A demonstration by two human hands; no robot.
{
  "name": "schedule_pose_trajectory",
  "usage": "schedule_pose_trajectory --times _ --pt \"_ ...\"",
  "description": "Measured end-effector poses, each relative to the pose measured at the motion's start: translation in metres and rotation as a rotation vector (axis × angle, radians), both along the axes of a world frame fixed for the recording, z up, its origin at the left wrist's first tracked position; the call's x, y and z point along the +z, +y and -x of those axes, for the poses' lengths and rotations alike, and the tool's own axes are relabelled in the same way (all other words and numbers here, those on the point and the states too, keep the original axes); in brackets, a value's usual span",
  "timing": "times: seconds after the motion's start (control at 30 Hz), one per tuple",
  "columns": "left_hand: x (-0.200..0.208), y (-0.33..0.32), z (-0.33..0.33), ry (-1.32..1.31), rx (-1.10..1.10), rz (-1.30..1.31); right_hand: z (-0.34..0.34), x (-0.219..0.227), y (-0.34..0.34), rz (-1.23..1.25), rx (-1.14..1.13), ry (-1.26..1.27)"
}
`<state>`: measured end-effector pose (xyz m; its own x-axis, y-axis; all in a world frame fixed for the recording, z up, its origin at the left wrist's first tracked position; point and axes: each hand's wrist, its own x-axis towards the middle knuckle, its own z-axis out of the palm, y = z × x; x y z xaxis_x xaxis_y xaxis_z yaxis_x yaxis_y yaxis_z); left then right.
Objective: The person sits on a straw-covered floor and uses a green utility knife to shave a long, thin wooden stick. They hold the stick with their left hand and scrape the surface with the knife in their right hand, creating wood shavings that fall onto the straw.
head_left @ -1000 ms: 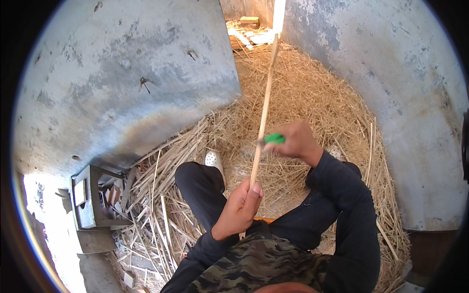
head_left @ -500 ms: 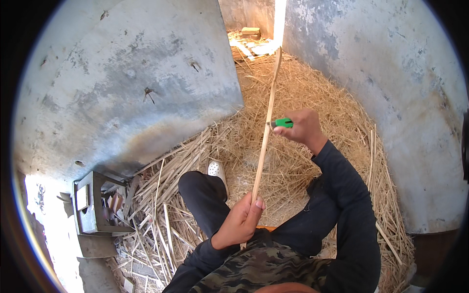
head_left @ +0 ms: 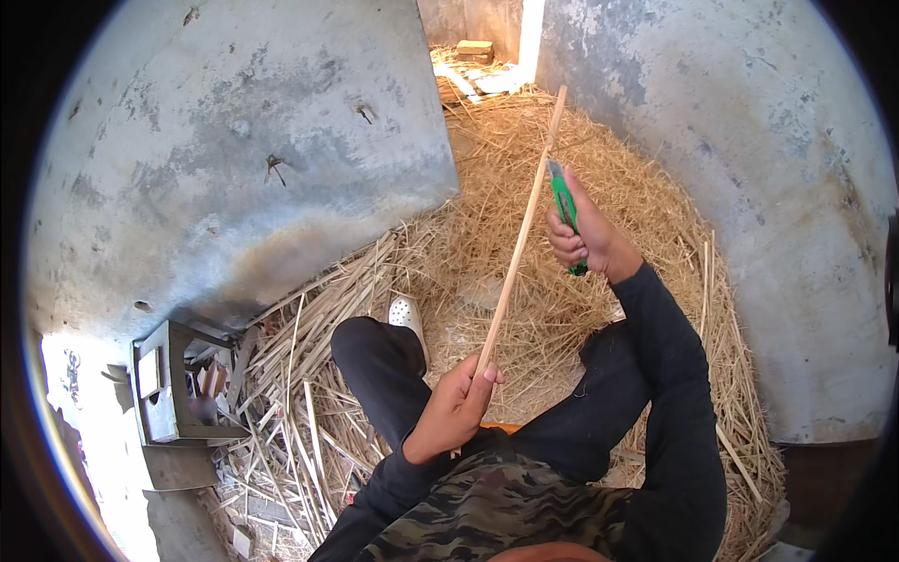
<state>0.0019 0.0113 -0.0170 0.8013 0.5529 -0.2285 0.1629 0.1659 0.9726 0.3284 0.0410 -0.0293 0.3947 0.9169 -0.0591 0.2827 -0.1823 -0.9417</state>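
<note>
A long, narrow pale strip, wood or bamboo by its look (head_left: 521,245), slants up and away from my lap. My left hand (head_left: 457,403) is closed round its near end, thumb on top, and a short tail shows below the fist. To the right of the strip, my right hand (head_left: 585,229) grips a green utility knife (head_left: 565,201). Its grey blade (head_left: 554,169) points away from me, close beside the upper part of the strip; whether it touches cannot be made out.
Straw-like shavings (head_left: 599,169) cover the floor ahead. Long split strips (head_left: 309,384) lie heaped at left, beside a wooden box-like frame (head_left: 187,384). Grey walls (head_left: 262,140) stand left and right (head_left: 730,187). A brick (head_left: 475,49) lies at the back. My white clog (head_left: 405,317) rests among the shavings.
My right hand has turned the knife from crosswise on the strip to pointing away, and moved slightly farther along. The strip's far end has tipped to the right.
</note>
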Motion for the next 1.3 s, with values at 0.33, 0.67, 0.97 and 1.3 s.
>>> schedule_pose_trajectory --times 0.33,0.67,0.97,1.3 --pt "0.014 0.008 -0.007 -0.045 0.04 -0.041 0.08 -0.011 -0.037 -0.246 0.152 -0.888" --pt "0.025 0.002 0.002 0.021 -0.037 -0.077 0.068 -0.003 -0.024 -0.428 0.035 -1.001" --pt "0.021 -0.012 0.016 0.036 -0.073 -0.09 0.007 -0.006 -0.011 -0.151 -0.205 -0.73" --pt "0.02 0.002 0.006 0.038 0.144 -0.315 0.077 -0.012 -0.022 -0.377 0.088 -0.888"
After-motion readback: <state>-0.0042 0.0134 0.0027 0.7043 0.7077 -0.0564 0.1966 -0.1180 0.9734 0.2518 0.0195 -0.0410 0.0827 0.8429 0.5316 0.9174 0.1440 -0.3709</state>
